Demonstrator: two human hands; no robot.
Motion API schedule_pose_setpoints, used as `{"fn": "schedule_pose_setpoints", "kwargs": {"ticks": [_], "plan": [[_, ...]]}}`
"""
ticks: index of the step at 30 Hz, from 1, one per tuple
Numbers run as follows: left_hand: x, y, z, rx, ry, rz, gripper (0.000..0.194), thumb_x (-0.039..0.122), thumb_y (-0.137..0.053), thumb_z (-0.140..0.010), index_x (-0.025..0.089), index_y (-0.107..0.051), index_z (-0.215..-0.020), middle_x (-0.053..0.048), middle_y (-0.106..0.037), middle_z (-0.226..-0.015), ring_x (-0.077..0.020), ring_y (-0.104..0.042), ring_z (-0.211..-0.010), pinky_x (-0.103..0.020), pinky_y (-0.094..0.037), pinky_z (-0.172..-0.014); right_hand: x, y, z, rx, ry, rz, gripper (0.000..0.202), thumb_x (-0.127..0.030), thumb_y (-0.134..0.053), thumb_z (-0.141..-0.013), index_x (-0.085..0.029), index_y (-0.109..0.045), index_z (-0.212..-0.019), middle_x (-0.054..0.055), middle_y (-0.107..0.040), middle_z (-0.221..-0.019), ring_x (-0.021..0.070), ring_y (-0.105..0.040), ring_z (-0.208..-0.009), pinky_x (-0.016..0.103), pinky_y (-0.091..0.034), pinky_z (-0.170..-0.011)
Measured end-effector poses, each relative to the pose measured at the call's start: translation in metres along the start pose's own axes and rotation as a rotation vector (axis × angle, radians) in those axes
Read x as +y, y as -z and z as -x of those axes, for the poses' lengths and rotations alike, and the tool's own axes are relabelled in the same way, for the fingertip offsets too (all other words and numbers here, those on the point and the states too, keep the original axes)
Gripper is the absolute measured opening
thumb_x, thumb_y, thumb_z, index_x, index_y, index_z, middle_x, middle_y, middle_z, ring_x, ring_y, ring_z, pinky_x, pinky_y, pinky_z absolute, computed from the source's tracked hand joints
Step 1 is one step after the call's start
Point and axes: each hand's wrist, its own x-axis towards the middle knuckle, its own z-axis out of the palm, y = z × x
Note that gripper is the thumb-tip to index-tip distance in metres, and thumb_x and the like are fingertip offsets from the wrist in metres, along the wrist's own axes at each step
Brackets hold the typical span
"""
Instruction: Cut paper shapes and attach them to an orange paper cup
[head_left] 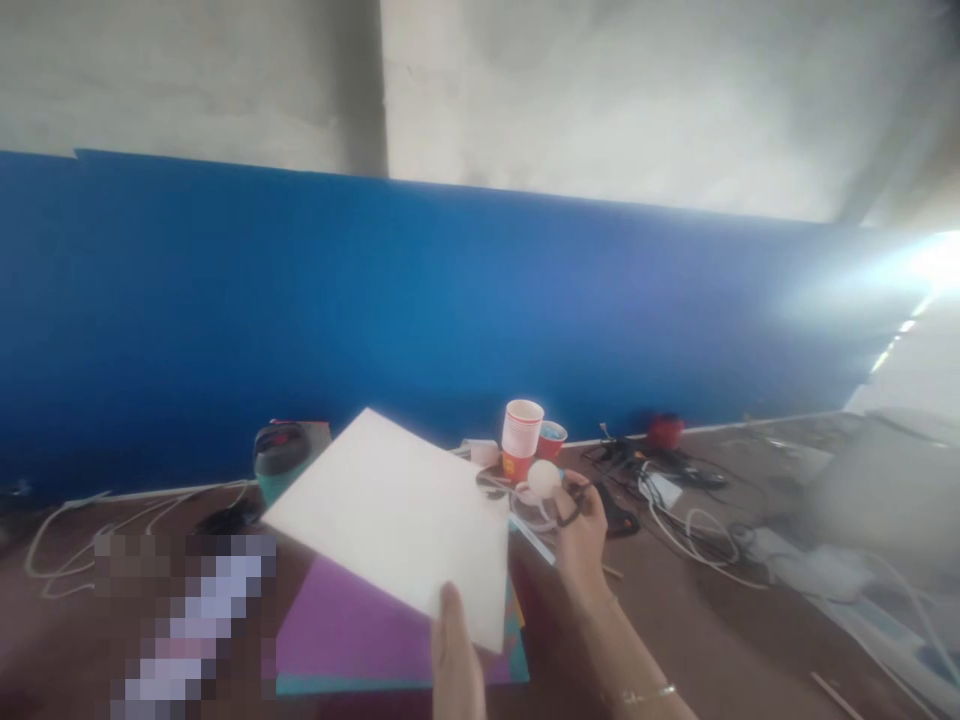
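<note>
My left hand (456, 655) is closed on the lower edge of a white sheet of paper (405, 520), thumb on top. The sheet is tilted over a purple sheet (345, 625) and a teal sheet (390, 685) stacked on the table. To the right of the white sheet is my right hand (585, 530), its fingers closed around the dark loops of what look like scissors (571, 512); no blades can be made out. A round white piece (544, 479) shows at its fingertips; whether the fingers hold it, I cannot tell.
Behind my right hand stand stacked paper cups (523, 430) and a red cup (553, 437). A dark-lidded teal container (281, 460) is at the left. Tangled white cables (697, 545) and a red object (664, 430) lie rightward. A blue wall panel (420, 300) backs the table (675, 640).
</note>
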Motion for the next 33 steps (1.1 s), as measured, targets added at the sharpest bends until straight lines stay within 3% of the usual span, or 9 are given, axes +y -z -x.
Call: {"fn": "schedule_pose_setpoints", "kwargs": {"ticks": [6, 9, 11, 13, 15, 16, 21, 29, 33], "plan": [[0.009, -0.019, 0.008, -0.035, 0.309, 0.306, 0.038, 0.056, -0.055, -0.076, 0.025, -0.063, -0.096, -0.012, -0.069, -0.094, -0.0295, -0.063, -0.099, -0.04, -0.05, -0.084, 0.009, -0.011, 0.011, -0.227, -0.038, 0.057, 0.035, -0.03, -0.073, -0.061, -0.02, -0.059, -0.091, -0.001, -0.061, -0.076, 0.0123, -0.054, -0.06, 0.025, -0.044, -0.056], [0.019, -0.019, 0.015, -0.179, 0.527, 0.212, 0.043, 0.055, -0.06, -0.072, 0.012, -0.062, -0.08, -0.018, -0.067, -0.074, -0.0286, -0.068, -0.075, -0.038, -0.052, -0.073, 0.009, -0.016, 0.019, -0.342, -0.067, 0.092, 0.031, -0.029, -0.075, -0.059, -0.02, -0.061, -0.085, -0.001, -0.061, -0.072, 0.0141, -0.055, -0.062, 0.026, -0.044, -0.057], [0.028, -0.015, 0.017, -0.285, 0.581, 0.047, 0.044, 0.054, -0.063, -0.069, 0.011, -0.061, -0.074, -0.014, -0.064, -0.064, -0.0229, -0.065, -0.056, -0.034, -0.052, -0.058, 0.007, -0.018, 0.025, -0.415, -0.079, 0.119, 0.033, -0.029, -0.076, -0.058, -0.02, -0.061, -0.086, 0.0, -0.062, -0.075, 0.0152, -0.055, -0.065, 0.026, -0.045, -0.058], [0.041, -0.011, 0.012, -0.2, 0.254, -0.076, 0.04, 0.052, -0.07, -0.063, 0.016, -0.058, -0.074, -0.004, -0.06, -0.058, -0.0165, -0.058, -0.046, -0.027, -0.047, -0.046, 0.004, -0.02, 0.032, -0.48, -0.093, 0.131, 0.032, -0.029, -0.075, -0.06, -0.021, -0.061, -0.088, 0.001, -0.063, -0.077, 0.0161, -0.056, -0.066, 0.027, -0.045, -0.059], [0.056, -0.007, 0.001, 0.009, -0.058, -0.072, 0.047, 0.046, -0.08, -0.051, 0.019, -0.057, -0.082, -0.003, -0.062, -0.072, -0.017, -0.062, -0.057, -0.026, -0.048, -0.049, 0.004, -0.023, 0.04, -0.519, -0.087, 0.138, 0.031, -0.028, -0.074, -0.061, -0.021, -0.061, -0.088, 0.001, -0.062, -0.076, 0.0165, -0.055, -0.066, 0.027, -0.045, -0.06], [0.064, -0.005, -0.005, 0.032, -0.136, -0.05, 0.05, 0.044, -0.081, -0.05, 0.019, -0.057, -0.086, -0.004, -0.063, -0.079, -0.0185, -0.064, -0.066, -0.027, -0.051, -0.056, 0.005, -0.025, 0.044, -0.535, -0.08, 0.144, 0.03, -0.028, -0.075, -0.061, -0.02, -0.061, -0.086, 0.001, -0.062, -0.075, 0.0166, -0.055, -0.066, 0.028, -0.045, -0.061], [0.087, 0.009, -0.023, -0.032, -0.144, -0.049, 0.034, 0.041, -0.077, -0.058, 0.014, -0.059, -0.07, -0.007, -0.067, -0.077, -0.0201, -0.066, -0.072, -0.029, -0.051, -0.065, 0.024, -0.029, 0.063, -0.622, -0.157, 0.2, 0.028, -0.027, -0.074, -0.061, -0.019, -0.061, -0.085, -0.001, -0.059, -0.066, 0.0136, -0.053, -0.057, 0.026, -0.043, -0.054], [0.09, 0.021, -0.024, 0.063, -0.159, 0.049, 0.033, 0.039, -0.077, -0.059, 0.015, -0.062, -0.076, -0.005, -0.068, -0.08, -0.018, -0.065, -0.068, -0.024, -0.046, -0.055, 0.029, -0.023, 0.067, -0.826, -0.315, 0.337, 0.044, -0.049, -0.069, -0.066, -0.016, -0.061, -0.093, 0.0, -0.059, -0.057, 0.0132, -0.055, -0.052, 0.022, -0.038, -0.044], [0.091, 0.022, -0.029, 0.048, -0.149, 0.162, 0.033, 0.036, -0.079, -0.057, 0.016, -0.059, -0.071, -0.005, -0.068, -0.081, -0.0213, -0.066, -0.08, -0.027, -0.049, -0.068, 0.039, -0.021, 0.074, -0.914, -0.385, 0.369, 0.046, -0.058, -0.063, -0.068, -0.017, -0.055, -0.089, -0.003, -0.057, -0.051, 0.0107, -0.052, -0.043, 0.018, -0.034, -0.038]]}}
